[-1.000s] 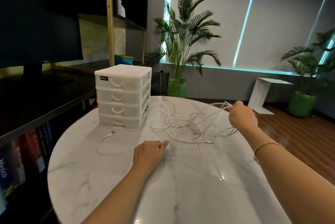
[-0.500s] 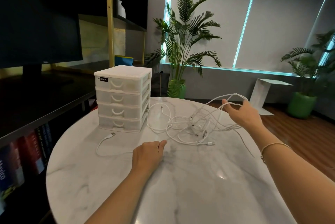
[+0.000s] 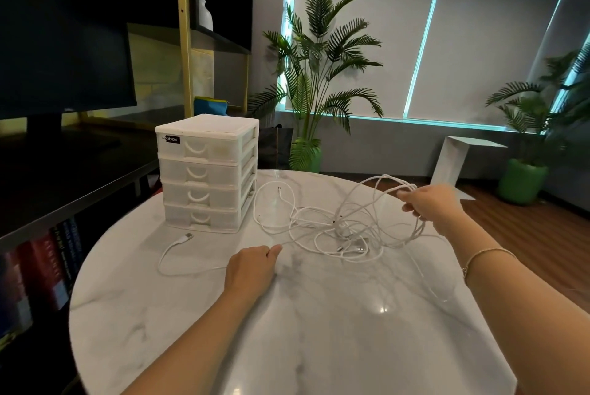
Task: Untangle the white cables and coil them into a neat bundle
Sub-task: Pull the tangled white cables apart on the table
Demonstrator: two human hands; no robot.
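From the head view, a round table point(image 3: 223, 346) with a glossy white marble top, grey-veined and catching a bright spot of light, fills the lower frame. Toward its far left edge stands a small drawer box point(image 3: 207, 172), a squarish block of milky translucent plastic with four stacked drawers, each with a curved handle, and a dark label on the top one.

The cables point(image 3: 335, 228) are thin, smooth, white and round in section. Most lie as a loose knot of overlapping loops on the marble just right of the box, with small plugs showing in the tangle. One strand runs out in front of the box, curves round and ends in a flat plug point(image 3: 189, 237) lying close to the box's bottom drawer.

The left hand point(image 3: 252, 270) rests on the table in front of the box, knuckles up, fingers curled under, thumb and forefinger pinching the strand where it leads into the knot. The right hand point(image 3: 431, 207) is raised above the table, well right of the box, its fingers curled round several loops lifted from the tangle; these arch up and back down to the knot. A thin chain bracelet point(image 3: 485, 255) circles that wrist.

Behind the box stands a feathery potted palm point(image 3: 319, 75).
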